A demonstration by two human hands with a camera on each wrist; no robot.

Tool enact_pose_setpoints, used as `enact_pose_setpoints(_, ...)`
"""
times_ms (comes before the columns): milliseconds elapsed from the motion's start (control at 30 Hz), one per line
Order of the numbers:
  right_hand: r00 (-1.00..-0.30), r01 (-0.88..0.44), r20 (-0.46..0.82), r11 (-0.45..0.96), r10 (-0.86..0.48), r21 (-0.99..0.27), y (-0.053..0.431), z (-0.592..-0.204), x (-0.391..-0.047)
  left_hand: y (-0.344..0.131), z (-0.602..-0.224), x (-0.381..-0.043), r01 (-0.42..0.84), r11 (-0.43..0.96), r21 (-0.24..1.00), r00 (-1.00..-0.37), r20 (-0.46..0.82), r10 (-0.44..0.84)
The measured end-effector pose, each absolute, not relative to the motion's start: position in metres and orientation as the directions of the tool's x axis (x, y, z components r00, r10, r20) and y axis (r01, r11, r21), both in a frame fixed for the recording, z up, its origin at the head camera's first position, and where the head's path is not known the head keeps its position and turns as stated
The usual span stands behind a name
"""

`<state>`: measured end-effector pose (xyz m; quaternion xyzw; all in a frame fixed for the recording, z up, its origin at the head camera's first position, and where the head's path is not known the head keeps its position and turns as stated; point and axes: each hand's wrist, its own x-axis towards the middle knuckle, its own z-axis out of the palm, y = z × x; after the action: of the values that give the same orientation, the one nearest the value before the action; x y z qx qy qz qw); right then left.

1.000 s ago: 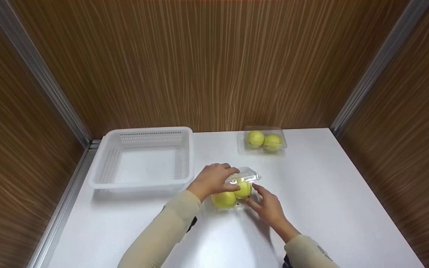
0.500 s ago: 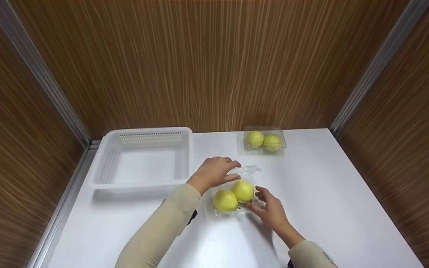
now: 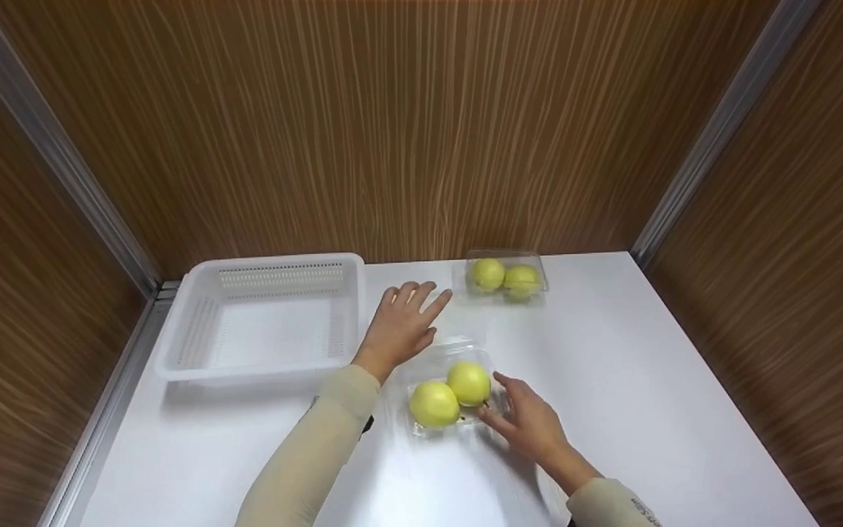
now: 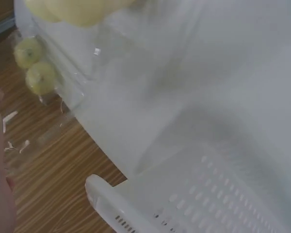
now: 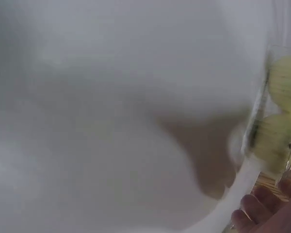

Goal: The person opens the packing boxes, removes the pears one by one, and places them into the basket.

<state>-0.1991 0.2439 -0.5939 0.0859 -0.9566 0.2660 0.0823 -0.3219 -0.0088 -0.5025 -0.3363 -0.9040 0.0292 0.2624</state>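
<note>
A clear plastic clamshell box (image 3: 421, 430) lies near the table's middle, holding two round yellow-green fruits (image 3: 435, 404) with short dark stems. Its lid (image 3: 467, 326) is folded back to the far side, so the fruits are uncovered. Over the lid's left side spreads my left hand (image 3: 401, 326), fingers apart and holding nothing. At the box's right side is my right hand (image 3: 535, 424), thumb and forefinger apart close to its edge. In the right wrist view, bent fingers (image 5: 254, 209) show beside the box (image 5: 262, 107). The left wrist view catches only part of the left hand (image 4: 0, 179).
A white perforated basket (image 3: 356, 315) stands at the left back of the white table (image 3: 648, 410). Another clear box (image 3: 541, 272) with two similar fruits sits by the back wall, right of centre. Wood-patterned panels (image 3: 421, 132) enclose the table's back and sides.
The box's lid has swung up and back, away from the fruits. My left hand has released it and moved away toward the back, its fingers spreading. The right hand stays beside the box.
</note>
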Motion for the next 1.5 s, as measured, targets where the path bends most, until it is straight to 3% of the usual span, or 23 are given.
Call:
enact_pose_setpoints(100, -0.942, -0.292, 0.263, 0.895, -0.209, -0.336, 0.246, -0.593, -0.201, -0.009, -0.509, -0.320, 0.562, 0.786, -0.257, -0.653, 0.446, 0.612)
enact_pose_setpoints(267, -0.901, -0.373, 0.312, 0.905, -0.301, -0.205, 0.250, -0.592, -0.203, -0.006, -0.522, -0.310, 0.573, 0.807, -0.144, -0.722, 0.376, 0.580)
enact_pose_setpoints(467, -0.898, -0.377, 0.316, 0.905, -0.305, -0.196, 0.254, -0.592, -0.202, -0.004, -0.539, -0.291, 0.579, 0.815, -0.019, -0.777, 0.291, 0.559)
enact_pose_setpoints(1000, -0.927, -0.322, 0.277, 0.917, -0.254, -0.234, 0.252, -0.590, -0.202, -0.032, -0.583, -0.249, 0.530, 0.793, 0.300, -0.847, 0.138, 0.514)
enact_pose_setpoints(1333, -0.924, -0.322, 0.307, 0.897, -0.228, -0.302, 0.246, -0.585, -0.208, -0.039, -0.592, -0.243, 0.560, 0.817, 0.135, -0.828, 0.104, 0.550)
enact_pose_setpoints(1500, -0.928, -0.349, 0.254, 0.871, -0.271, -0.346, 0.232, -0.570, -0.221, -0.035, -0.588, -0.246, 0.579, 0.812, 0.077, -0.815, 0.107, 0.570)
